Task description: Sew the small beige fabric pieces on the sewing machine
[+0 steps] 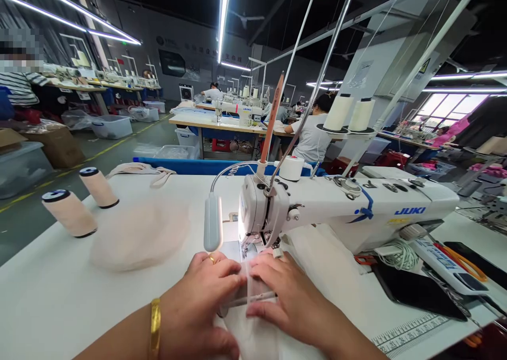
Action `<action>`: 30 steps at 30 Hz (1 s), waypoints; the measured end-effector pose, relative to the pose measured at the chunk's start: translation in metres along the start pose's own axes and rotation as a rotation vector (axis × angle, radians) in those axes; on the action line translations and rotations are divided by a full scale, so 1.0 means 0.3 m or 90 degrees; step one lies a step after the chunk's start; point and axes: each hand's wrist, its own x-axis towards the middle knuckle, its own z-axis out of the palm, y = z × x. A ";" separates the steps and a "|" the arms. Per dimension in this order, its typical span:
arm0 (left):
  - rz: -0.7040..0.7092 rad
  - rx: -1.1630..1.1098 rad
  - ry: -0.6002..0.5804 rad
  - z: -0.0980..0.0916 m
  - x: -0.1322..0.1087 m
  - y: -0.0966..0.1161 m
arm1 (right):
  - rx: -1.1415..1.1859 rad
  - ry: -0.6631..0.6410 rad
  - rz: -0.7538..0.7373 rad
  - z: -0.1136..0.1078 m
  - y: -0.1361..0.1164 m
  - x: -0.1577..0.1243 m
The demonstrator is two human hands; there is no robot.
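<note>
A white JUKI sewing machine (356, 209) stands on the white table (59, 291). Under its needle lies a strip of pale sheer fabric (253, 291) that runs toward me. My left hand (202, 302) lies on the fabric's left side with its fingers flat and pressed down; it wears a ring and a gold bangle. My right hand (289, 291) rests on the fabric's right side, fingers stretched toward the presser foot (249, 250). A small lamp (213, 222) on a bent neck lights the needle area.
Two beige thread cones (70, 213) (99, 187) lie on the table's left, beside a pile of pale fabric (138, 238). A black phone (415, 291), orange scissors (461, 259) and a control box (447, 267) lie at right. Other people sit at machines behind.
</note>
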 end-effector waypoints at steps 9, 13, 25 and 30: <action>-0.041 -0.092 0.139 0.065 0.061 -0.021 | 0.071 0.031 -0.004 -0.014 0.012 0.010; -0.123 -0.120 0.137 0.066 0.107 -0.019 | 0.161 0.170 0.030 0.015 0.022 0.030; -0.131 -0.100 0.122 0.068 0.131 -0.053 | 0.323 0.238 0.089 0.022 0.022 0.058; -0.111 -0.103 0.135 0.068 0.129 -0.056 | 0.292 0.245 0.074 0.024 0.020 0.052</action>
